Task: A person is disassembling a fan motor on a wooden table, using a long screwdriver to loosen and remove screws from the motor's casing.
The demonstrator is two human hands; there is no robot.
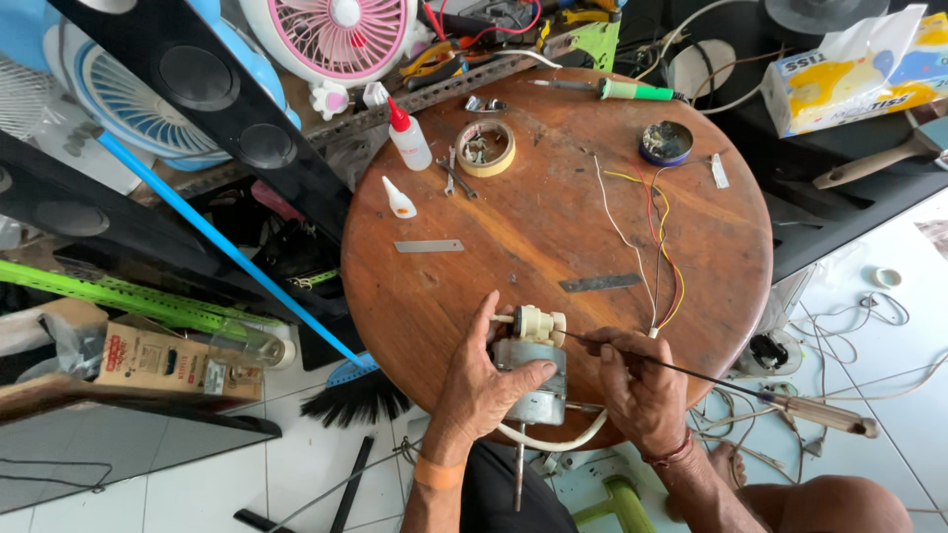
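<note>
Hands [563,380] gripping fan motor [530,370], tape roll [485,148] holding small parts

Tissue box [859,69] — cut off at edge.

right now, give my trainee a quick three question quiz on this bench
1. True or false: the left hand grips the motor.
2. Which tool does the right hand hold? A) screwdriver B) hammer C) pliers
3. What lies inside the tape roll on the round table?

Key: 1 true. 2 A. 3 Small metal bits, too small to tell apart.
</note>
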